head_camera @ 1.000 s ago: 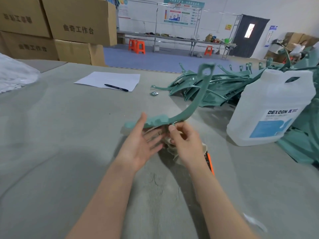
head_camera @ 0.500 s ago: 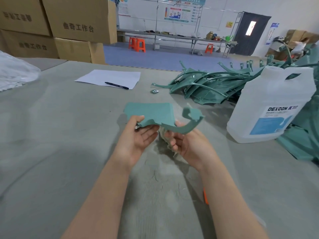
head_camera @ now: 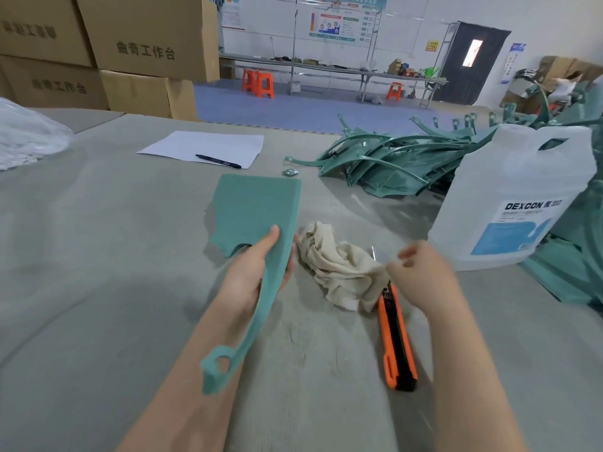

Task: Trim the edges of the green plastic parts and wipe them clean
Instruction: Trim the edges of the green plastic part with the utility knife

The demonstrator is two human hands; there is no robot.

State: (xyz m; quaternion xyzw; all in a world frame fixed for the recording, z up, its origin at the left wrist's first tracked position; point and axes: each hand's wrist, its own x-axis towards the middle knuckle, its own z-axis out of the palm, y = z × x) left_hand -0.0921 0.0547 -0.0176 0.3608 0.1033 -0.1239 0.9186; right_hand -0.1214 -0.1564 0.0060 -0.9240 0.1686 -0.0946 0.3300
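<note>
Now the left hand [head_camera: 251,275] fingers clamp the green plastic part [head_camera: 257,210]; right hand [head_camera: 421,272] fingers hover loosely spread above the cloth [head_camera: 336,265].

Both forearms are bare, with no sleeves, gloves or jewellery.

Stacked brown cardboard boxes [head_camera: 107,50] with printed Chinese characters fill the upper left of the frame. Below them, at the left edge, lies a crumpled clear plastic bag [head_camera: 29,138]. A white sheet of paper [head_camera: 202,146] rests on the grey work surface [head_camera: 98,256] in the upper middle, with a black pen [head_camera: 218,161] lying across its near edge. A small packet [head_camera: 290,172] sits just right of the paper. At the top, beyond the blue floor [head_camera: 277,109], orange stools [head_camera: 257,83] stand by a long bench [head_camera: 332,71], with a wall poster [head_camera: 339,24] above and a dark door [head_camera: 473,60] at upper right.
</note>
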